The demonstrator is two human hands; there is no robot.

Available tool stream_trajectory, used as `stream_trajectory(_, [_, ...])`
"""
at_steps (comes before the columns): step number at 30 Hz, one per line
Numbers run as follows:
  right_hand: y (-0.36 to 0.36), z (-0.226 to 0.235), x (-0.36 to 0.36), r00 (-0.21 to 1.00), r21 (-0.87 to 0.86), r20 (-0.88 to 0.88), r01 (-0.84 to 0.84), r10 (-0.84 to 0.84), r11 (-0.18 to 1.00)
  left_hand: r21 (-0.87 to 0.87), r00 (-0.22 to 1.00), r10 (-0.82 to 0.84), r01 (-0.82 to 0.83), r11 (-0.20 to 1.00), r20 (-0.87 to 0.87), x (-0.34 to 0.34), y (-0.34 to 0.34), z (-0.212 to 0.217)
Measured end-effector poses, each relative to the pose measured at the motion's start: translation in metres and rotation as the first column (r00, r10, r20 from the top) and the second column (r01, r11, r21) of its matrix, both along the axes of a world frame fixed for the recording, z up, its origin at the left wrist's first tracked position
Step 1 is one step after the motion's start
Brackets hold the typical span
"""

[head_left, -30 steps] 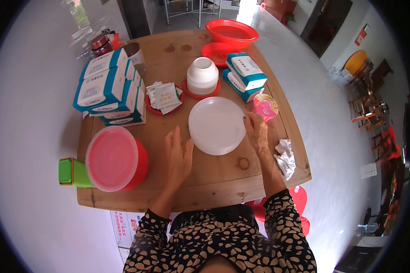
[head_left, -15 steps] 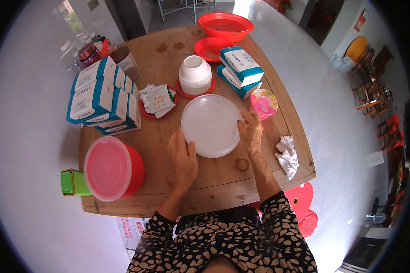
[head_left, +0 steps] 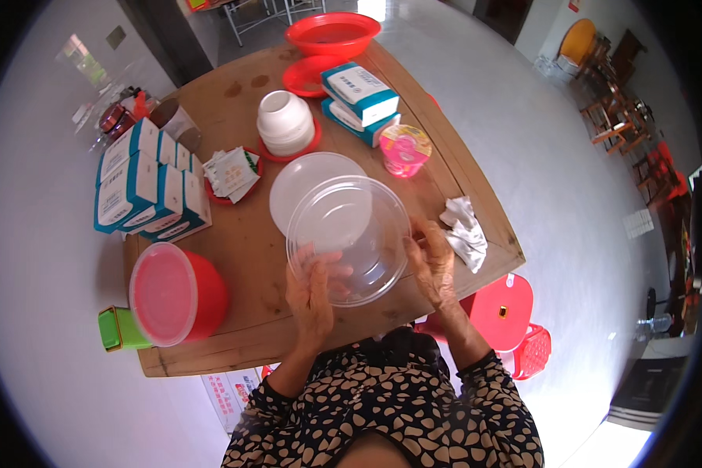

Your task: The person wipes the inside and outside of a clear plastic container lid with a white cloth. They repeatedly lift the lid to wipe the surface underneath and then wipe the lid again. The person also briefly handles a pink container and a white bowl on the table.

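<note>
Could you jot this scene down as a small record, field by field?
Left hand: supports lower-left edge of clear disc
Right hand: grips its right edge
Partly behind it: pale disc
Beyond: stacked white bowls
On the left: red tub, teal-white packs
On the right: pink cup, crumpled white wad

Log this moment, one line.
left hand: grips clear rimmed plastic disc; right hand: grips disc's other side; below: whitish round plastic disc

Black top (head_left: 343,413), irregular cream-tan spots. Sleeves (head_left: 495,398) same print, less than full length. Black cloth (head_left: 398,342) lower down.
</note>
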State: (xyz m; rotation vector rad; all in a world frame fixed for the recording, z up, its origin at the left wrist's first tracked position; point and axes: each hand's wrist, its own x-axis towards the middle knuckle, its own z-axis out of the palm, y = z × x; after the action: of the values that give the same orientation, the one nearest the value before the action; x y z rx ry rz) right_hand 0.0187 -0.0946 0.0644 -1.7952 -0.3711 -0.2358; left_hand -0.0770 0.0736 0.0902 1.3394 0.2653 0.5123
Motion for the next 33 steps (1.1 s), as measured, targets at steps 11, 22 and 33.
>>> stream_trajectory(11, [-0.121,-0.064,0.057,0.910,-0.554,0.404,0.162,0.093,0.817,-0.111,0.951,-0.225,0.205,0.972,-0.213,0.006,-0.051,-0.036])
stream_trajectory(22, [-0.106,-0.047,0.058,0.826,-0.661,0.519,0.225,0.219,0.715,-0.139,0.899,-0.392,0.371,0.918,-0.194,0.046,-0.103,-0.071])
stream_trajectory(33, [-0.111,-0.022,-0.047,0.906,-0.749,0.269,-0.018,0.328,0.662,-0.236,0.890,-0.431,0.392,0.889,-0.145,0.058,-0.097,-0.083])
